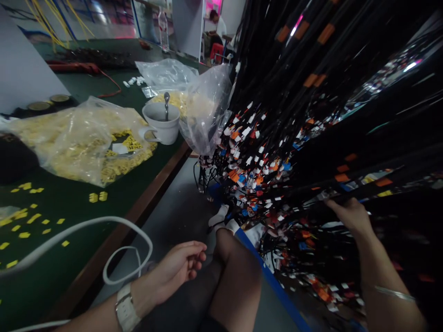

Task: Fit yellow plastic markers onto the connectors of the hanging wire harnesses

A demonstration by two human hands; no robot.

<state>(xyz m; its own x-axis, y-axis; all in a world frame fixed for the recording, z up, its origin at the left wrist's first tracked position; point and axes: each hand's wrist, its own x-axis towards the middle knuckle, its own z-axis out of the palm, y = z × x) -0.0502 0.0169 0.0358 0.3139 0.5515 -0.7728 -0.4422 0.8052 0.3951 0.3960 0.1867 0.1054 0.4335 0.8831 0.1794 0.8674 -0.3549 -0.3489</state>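
The right hand [355,219] is stretched out among the black cables [273,74], which hang in a thick mass on the right side; its thumb and fingers come near to one another there, but the place is dark and blurred, so I cannot tell if they grasp a cable. The left hand [180,269] is above the lap, its fingers loosely bent, and no object is seen in it. Many cables already carry connectors [246,132] in white, orange and blue at their lower ends. It seems that the handling of the cables is under way, with no single cable yet separated from the mass; how many are finished and how many are left, I cannot judge. On the green table [121,201], to the left, yellow pieces [33,218] lie loose, and more fill the bag [76,138] beside the mug [162,133], not joined to any cable
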